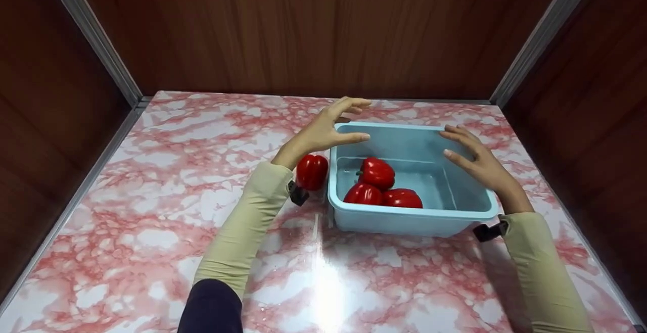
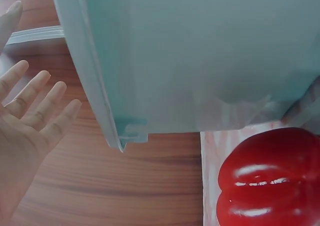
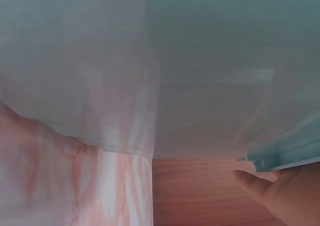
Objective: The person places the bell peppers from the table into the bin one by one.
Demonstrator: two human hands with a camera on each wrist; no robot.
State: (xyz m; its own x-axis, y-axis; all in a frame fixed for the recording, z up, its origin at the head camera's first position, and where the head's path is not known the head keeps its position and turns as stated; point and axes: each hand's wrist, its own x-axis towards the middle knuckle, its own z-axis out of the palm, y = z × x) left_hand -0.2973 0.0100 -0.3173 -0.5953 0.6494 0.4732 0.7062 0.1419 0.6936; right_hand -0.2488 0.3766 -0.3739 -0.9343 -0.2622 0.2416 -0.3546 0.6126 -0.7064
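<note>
We have three peppers (image 1: 378, 173) in the bin (image 1: 394, 223), one pepper (image 1: 312, 172) beside it seemingly to go (left hand (image 1: 322, 130) and right hand (image 1: 482, 163) spread, holding nothing)

Prob. a lab — wood-grain panels (image 1: 313, 30) w/ metal strips (image 1: 95, 35) behind & beside tabletop (image 1: 126, 211), + wrist cams (image 1: 298, 194).

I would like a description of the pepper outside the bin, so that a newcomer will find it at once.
On the pink-and-white table sits a light blue bin. Just beyond its left side, as seen from the head view, is a glossy red pepper. It is the only one outside; the other three peppers lie in the bin.
</note>
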